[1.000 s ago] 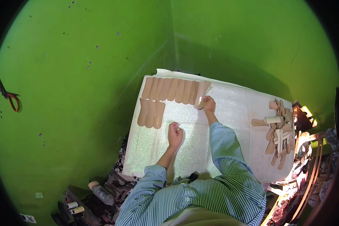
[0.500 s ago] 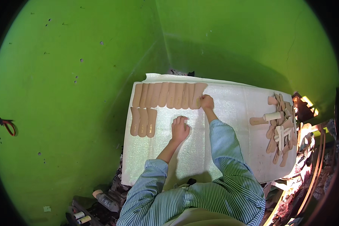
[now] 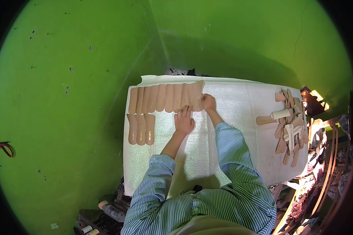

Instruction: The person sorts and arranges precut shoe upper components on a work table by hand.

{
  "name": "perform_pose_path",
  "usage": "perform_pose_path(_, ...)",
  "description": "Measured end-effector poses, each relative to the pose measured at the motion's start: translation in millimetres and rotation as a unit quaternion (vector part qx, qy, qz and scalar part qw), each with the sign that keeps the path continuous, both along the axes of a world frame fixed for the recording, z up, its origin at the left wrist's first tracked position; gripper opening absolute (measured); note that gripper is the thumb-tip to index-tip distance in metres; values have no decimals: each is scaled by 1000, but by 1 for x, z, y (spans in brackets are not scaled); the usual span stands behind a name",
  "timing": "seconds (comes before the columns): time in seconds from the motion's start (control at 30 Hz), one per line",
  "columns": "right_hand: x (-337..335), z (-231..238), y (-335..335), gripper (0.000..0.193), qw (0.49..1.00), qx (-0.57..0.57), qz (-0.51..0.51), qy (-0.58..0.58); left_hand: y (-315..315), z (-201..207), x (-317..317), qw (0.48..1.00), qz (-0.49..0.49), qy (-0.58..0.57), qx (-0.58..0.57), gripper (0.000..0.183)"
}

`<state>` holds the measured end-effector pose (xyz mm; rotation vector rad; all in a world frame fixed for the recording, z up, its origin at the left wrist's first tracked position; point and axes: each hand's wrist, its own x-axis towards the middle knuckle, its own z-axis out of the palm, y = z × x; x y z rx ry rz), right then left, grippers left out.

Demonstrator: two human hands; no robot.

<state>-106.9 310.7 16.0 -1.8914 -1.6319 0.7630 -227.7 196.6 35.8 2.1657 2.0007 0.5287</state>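
tan insoles [image 3: 161, 98] run along the far edge of the table [image 3: 243, 102], bunched toward its far left corner, and a stray nudge could well skew that tight row or slide one piece under its neighbour. now the right hand [image 3: 208, 102] is curled nearly closed at the side of the end insole [image 3: 198, 92]; whether it pinches, can't tell. left hand [image 3: 184, 121] is half open, gripping nothing, fingertips at the row's near ends.

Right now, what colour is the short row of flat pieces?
The short row of flat pieces is tan, shown best in the head view.
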Motion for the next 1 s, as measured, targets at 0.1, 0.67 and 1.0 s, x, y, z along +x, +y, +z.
perform_pose_path(0.1, -2, -2, 0, 19, 1000, 13, 5, 4, -1, -7, -4, 1000, 11, 14, -8, 61)
perform_pose_path(0.67, 6, -9, 0, 15, 997, 77, -18, 11, 3, -12, -3, 1000, 8, 16, -6, 62)
perform_pose_path(1.0, 13, -9, 0, 20, 999, 36, -24, 8, -4, -8, -3, 1000, 23, 8, 14, 63)
